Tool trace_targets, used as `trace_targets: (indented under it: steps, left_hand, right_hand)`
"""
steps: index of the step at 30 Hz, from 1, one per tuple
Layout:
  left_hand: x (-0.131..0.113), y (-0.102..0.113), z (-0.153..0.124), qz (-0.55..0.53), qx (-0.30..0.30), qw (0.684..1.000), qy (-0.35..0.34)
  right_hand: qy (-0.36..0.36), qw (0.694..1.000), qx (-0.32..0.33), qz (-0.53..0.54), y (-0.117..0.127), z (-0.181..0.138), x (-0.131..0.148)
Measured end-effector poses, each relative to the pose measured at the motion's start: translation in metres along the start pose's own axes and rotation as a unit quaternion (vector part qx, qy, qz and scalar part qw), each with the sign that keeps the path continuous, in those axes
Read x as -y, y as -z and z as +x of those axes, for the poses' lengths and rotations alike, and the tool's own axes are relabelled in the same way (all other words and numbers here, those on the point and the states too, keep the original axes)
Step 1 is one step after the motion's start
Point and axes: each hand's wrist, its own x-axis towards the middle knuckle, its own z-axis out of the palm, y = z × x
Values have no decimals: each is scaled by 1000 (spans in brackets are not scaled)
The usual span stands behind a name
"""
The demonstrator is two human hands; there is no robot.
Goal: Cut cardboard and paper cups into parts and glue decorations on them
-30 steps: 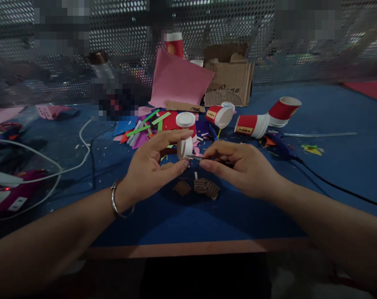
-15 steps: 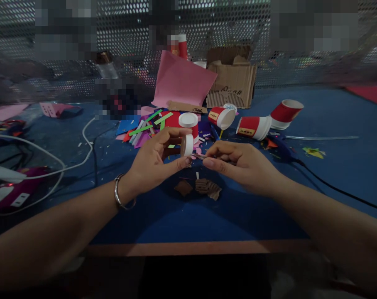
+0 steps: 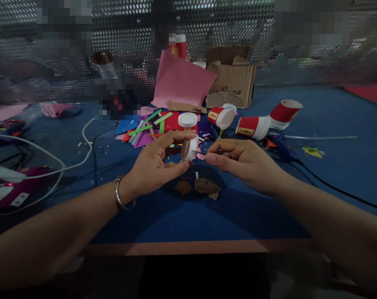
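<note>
My left hand grips a short white round piece by its rim, thumb below and fingers above. The piece looks like a lid or a cut cup base, tilted on edge with a brownish face towards the left. Opposite it, my right hand pinches a thin, dark, pointed tool whose tip meets the white piece. Most of that tool is hidden in the fingers, so its kind is unclear. Beneath the hands lie scraps of corrugated cardboard and a small brown piece.
Behind the hands stands a red cup with a white top, beside coloured paper strips. Red paper cups and a corded blue tool are at right. Pink paper leans near a cardboard box. White cables run at left.
The white piece has turned slightly and shifted a little to the right in my left hand. The pointed tool's tip now lies against its side.
</note>
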Motion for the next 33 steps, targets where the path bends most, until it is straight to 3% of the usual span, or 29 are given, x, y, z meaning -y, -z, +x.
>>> trace_targets:
  steps: [16, 20, 24, 28, 33]
  left_hand:
    - [-2, 4, -2, 46, 5, 999, -12]
    - [-2, 5, 3, -35, -7, 996, 84]
    - [-9, 0, 8, -144, 26, 966, 215]
    - [-16, -8, 4, -177, 118, 942, 260]
    - [-22, -15, -3, -129, 112, 946, 274]
  right_hand:
    - [23, 999, 18, -14, 1, -1, 3]
    - [25, 998, -14, -56, 1, -1, 2]
    - [57, 992, -72, -93, -2, -2, -1]
    - [107, 986, -63, -112, -8, -4, -4]
    - [126, 980, -49, -149, -10, -4, -3]
